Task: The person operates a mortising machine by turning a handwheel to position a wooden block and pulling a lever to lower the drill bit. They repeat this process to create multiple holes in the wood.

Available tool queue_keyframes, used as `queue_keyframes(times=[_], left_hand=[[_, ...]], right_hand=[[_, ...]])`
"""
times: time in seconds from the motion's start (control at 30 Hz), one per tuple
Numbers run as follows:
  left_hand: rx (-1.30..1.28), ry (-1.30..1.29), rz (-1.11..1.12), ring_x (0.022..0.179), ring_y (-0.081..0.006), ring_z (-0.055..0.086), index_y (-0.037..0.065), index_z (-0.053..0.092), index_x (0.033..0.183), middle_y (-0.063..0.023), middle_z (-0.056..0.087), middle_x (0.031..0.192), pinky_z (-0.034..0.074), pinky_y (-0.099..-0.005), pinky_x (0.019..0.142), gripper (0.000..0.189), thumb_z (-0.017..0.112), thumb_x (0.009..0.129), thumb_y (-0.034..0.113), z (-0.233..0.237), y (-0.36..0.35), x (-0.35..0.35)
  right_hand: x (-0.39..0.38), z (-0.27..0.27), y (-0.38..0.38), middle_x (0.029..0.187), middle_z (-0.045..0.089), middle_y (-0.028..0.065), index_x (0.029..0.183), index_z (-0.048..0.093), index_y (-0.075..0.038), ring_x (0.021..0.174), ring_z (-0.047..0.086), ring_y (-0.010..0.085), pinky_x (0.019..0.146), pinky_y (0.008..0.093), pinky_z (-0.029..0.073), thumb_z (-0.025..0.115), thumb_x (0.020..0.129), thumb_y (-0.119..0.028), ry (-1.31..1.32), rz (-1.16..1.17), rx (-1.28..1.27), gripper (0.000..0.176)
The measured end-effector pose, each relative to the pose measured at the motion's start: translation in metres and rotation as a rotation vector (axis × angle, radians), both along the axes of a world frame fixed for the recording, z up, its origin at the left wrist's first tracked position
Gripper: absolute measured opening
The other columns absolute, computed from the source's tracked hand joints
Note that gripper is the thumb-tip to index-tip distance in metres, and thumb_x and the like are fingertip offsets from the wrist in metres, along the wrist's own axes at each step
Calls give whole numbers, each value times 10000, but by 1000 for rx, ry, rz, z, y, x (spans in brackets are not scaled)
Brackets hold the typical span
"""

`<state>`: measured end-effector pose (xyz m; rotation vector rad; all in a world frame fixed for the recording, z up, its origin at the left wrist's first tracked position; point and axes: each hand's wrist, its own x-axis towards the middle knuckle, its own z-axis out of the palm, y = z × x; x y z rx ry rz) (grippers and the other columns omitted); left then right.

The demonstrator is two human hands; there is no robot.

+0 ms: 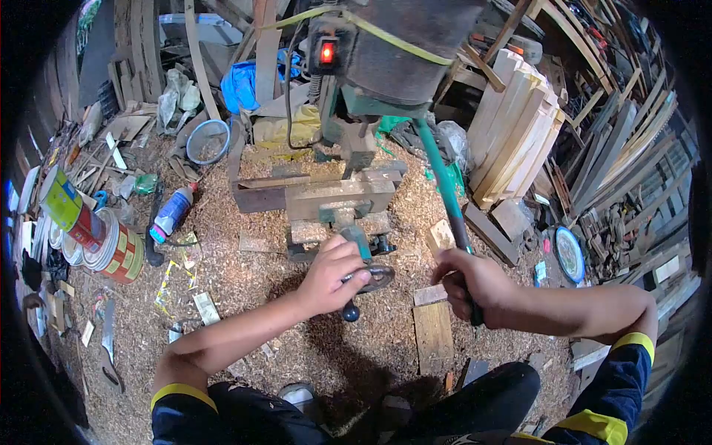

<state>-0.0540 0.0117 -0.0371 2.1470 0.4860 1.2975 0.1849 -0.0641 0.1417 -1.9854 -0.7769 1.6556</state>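
My left hand is closed on the small metal handwheel at the front edge of a green drilling machine, with its dark round knob just below my fingers. My right hand is clamped around the long green steel lever that slopes up to the machine head. A squared timber block lies on the machine's table, under a lit red switch. Coarse pale sawdust covers the floor. I judge that a slow, even pull on the lever and small turns of the wheel serve best.
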Motion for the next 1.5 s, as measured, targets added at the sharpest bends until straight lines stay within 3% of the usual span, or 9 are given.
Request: queue_keyframes(times=[0.1,0.27,0.43,0.73,1.1,1.13,1.33,1.43,1.5], left_hand=[[16,-50,-2,795,-283,443,23,604,777,-91,498,805,356,-418,759,349,636,972,312,-5,4,2],[-37,-7,-44,842,-280,486,52,622,753,-85,516,824,338,-420,775,248,693,878,254,-5,8,1],[-9,6,-57,851,-296,498,52,600,739,-86,505,816,349,-425,801,278,701,865,277,-7,12,0],[-22,-39,-57,859,-300,514,35,652,798,-91,563,861,394,-420,806,207,689,883,220,-4,8,0],[101,107,184,814,-302,481,15,636,842,-111,541,837,416,-404,748,200,717,897,189,1,-11,2],[92,113,178,828,-320,490,14,623,872,-124,539,860,424,-414,759,209,720,908,195,2,-13,1],[-38,127,284,959,-368,543,-26,553,1029,-178,528,1010,450,-444,874,285,694,947,208,-2,-42,3],[44,187,325,1050,-381,538,-42,503,1176,-213,500,1133,451,-468,945,498,767,907,283,-12,-51,-2],[68,252,334,1087,-401,524,-41,454,1250,-225,480,1171,440,-485,984,672,830,845,341,-4,-58,-2]], right_hand=[[-3,-10,0,658,583,84,982,629,-50,565,602,226,566,378,510,441,1017,-676,38,-96,72,655],[-5,-29,-5,1027,674,131,1104,632,-91,915,681,250,912,419,503,370,1050,-678,126,-281,241,644],[14,-249,36,1366,595,238,1450,476,76,1348,525,332,1156,411,363,293,1145,-404,-286,-86,824,597],[-1,-296,76,1134,623,186,1366,548,37,1018,589,306,934,410,466,310,1128,-470,-265,-105,1006,608],[-10,-263,60,1013,612,153,1371,497,-15,929,573,260,876,373,479,621,1055,-248,-336,-73,943,411],[-8,-246,50,1386,552,300,1528,347,55,1304,553,438,1124,448,419,715,962,-182,-253,-89,995,716],[0,-121,-11,1656,159,361,1631,-3,47,1556,213,472,1276,462,198,691,931,-142,-487,71,962,1004],[5,-28,-40,1637,276,330,1635,152,19,1584,176,418,1284,473,167,685,939,-126,-398,174,1130,889],[12,28,-47,1385,625,273,1421,580,5,1418,519,335,1272,461,211,674,965,-138,-539,464,1354,487]])
